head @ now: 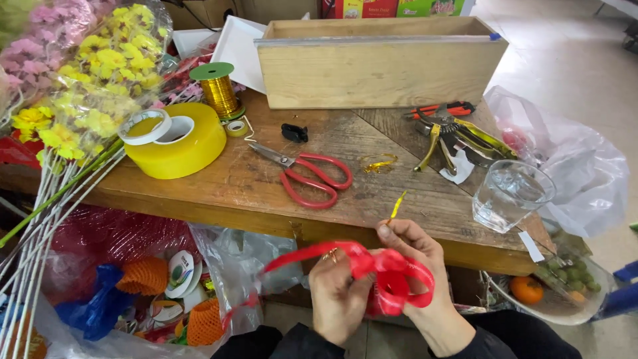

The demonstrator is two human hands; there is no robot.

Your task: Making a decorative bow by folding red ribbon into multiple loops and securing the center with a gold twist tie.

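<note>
While looped into glossy red bows, the ribbon (392, 276) sits clamped in both hands' (342, 292) (415, 256) grip.

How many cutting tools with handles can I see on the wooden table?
2, perhaps more: red-handled scissors at the table's middle, yellow-handled pruning shears at its right. Orange handles behind the shears may belong to another tool.
</note>
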